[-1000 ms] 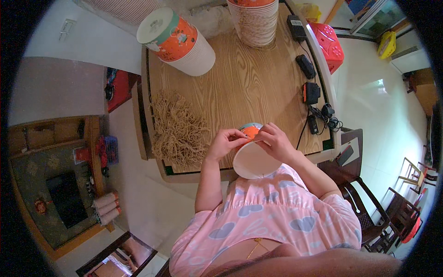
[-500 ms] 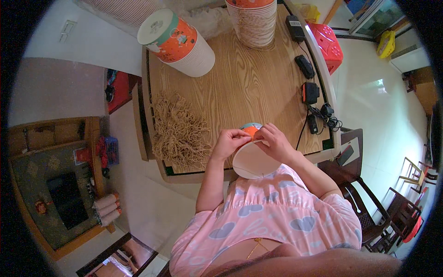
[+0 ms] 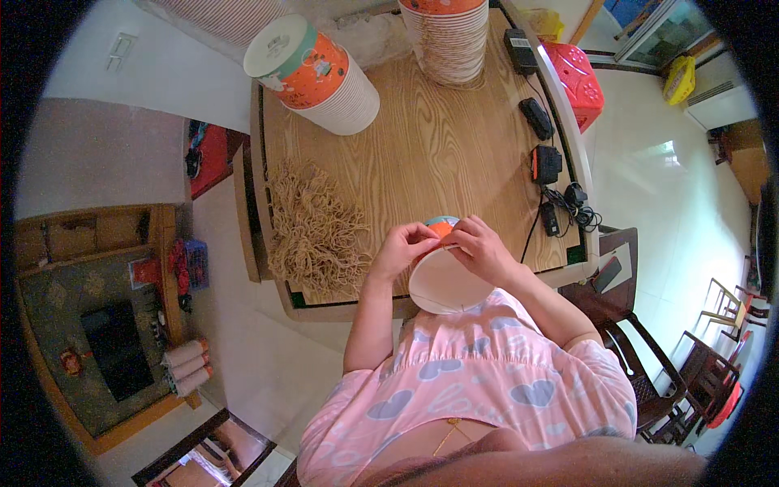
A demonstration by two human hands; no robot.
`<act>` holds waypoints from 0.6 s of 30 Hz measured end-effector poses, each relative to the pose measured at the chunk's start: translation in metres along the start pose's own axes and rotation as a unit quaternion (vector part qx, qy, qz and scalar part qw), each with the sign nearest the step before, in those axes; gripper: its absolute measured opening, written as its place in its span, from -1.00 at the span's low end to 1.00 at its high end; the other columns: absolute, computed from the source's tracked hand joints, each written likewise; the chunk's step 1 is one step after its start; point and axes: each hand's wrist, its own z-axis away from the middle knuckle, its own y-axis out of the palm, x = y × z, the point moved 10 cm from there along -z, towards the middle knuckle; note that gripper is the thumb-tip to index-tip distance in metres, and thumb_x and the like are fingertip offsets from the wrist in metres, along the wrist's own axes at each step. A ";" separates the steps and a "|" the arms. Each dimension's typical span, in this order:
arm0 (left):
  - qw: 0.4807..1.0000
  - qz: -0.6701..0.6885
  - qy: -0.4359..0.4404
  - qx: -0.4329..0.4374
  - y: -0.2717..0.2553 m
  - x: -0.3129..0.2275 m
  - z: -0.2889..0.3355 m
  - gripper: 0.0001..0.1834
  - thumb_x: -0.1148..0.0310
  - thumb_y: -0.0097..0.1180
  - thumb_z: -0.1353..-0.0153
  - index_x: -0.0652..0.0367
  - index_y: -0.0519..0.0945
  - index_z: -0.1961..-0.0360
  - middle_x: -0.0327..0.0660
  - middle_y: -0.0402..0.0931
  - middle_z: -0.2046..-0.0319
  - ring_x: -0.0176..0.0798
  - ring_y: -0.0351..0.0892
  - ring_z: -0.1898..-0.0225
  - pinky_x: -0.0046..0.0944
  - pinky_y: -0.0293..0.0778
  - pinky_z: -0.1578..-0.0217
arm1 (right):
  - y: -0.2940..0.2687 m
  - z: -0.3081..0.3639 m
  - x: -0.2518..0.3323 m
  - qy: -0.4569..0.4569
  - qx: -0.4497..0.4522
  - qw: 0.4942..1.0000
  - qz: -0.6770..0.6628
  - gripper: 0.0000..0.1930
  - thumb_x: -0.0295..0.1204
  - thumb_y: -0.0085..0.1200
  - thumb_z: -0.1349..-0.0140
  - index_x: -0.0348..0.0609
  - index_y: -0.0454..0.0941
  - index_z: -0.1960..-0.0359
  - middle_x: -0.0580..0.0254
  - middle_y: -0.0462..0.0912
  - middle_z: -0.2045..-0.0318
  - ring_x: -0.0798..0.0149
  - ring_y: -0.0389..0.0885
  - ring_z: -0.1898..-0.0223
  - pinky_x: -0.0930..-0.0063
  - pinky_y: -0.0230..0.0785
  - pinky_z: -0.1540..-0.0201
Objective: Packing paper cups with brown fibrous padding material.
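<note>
A paper bucket, orange and green outside and white within, lies tilted against my lap at the table's near edge, its open mouth toward me. A thin cord seems to cross its mouth close to the near rim. At the far rim my left hand has thumb and forefinger pinched together. My right hand meets it there, fingertips also pinched, with the lower fingers over the rim. What the fingertips hold is too small to make out. Left of my hands lies a heap of tan cords on the table.
A stack of orange-and-white paper buckets leans at the far left of the wooden table. Another stack, hung with cords, stands at the back. Black adapters and cables line the right edge. A red stool stands beyond.
My right fingers have shifted very slightly at the bucket's far rim. The bucket and left hand stay nearly in place.
</note>
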 end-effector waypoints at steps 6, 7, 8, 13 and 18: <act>0.999 -0.038 0.000 -0.020 -0.004 -0.005 0.003 -0.91 0.54 0.16 -0.04 0.29 0.58 0.39 -0.31 0.53 0.46 -0.50 0.48 0.44 -0.50 0.42 0.38 | 0.002 -0.002 -0.001 0.013 0.019 1.000 0.012 -0.83 -0.53 0.06 0.05 -0.16 0.48 0.35 0.13 0.44 0.32 0.04 0.39 0.24 0.26 0.32 0.16; 0.999 -0.038 0.000 -0.021 -0.005 -0.004 0.002 -0.91 0.54 0.16 -0.04 0.29 0.58 0.39 -0.31 0.53 0.46 -0.50 0.48 0.44 -0.50 0.42 0.38 | 0.003 -0.003 -0.001 0.015 0.026 0.999 0.018 -0.82 -0.53 0.06 0.06 -0.16 0.47 0.35 0.12 0.44 0.32 0.04 0.38 0.24 0.27 0.32 0.16; 0.996 -0.078 0.041 -0.027 -0.006 -0.011 0.002 -0.93 0.54 0.17 -0.03 0.29 0.58 0.41 -0.32 0.50 0.47 -0.50 0.45 0.46 -0.50 0.40 0.41 | 0.004 -0.003 0.000 0.015 0.026 0.999 0.017 -0.82 -0.53 0.06 0.06 -0.16 0.47 0.35 0.12 0.44 0.32 0.04 0.38 0.24 0.27 0.32 0.16; 0.974 -0.190 0.105 -0.064 0.000 -0.033 0.005 -0.95 0.53 0.17 -0.02 0.29 0.59 0.47 -0.32 0.41 0.50 -0.50 0.40 0.50 -0.49 0.35 0.48 | 0.000 -0.007 0.002 0.023 0.000 0.999 0.029 -0.80 -0.58 0.10 0.16 -0.16 0.45 0.41 0.16 0.44 0.41 0.07 0.40 0.30 0.30 0.32 0.23; 0.945 -0.243 0.168 -0.139 0.001 -0.050 0.014 -0.94 0.53 0.16 -0.02 0.29 0.57 0.46 -0.25 0.41 0.50 -0.43 0.42 0.50 -0.45 0.36 0.50 | 0.001 -0.008 0.000 0.024 0.006 0.999 0.029 -0.82 -0.60 0.08 0.18 -0.18 0.42 0.45 0.15 0.44 0.42 0.06 0.40 0.31 0.29 0.31 0.25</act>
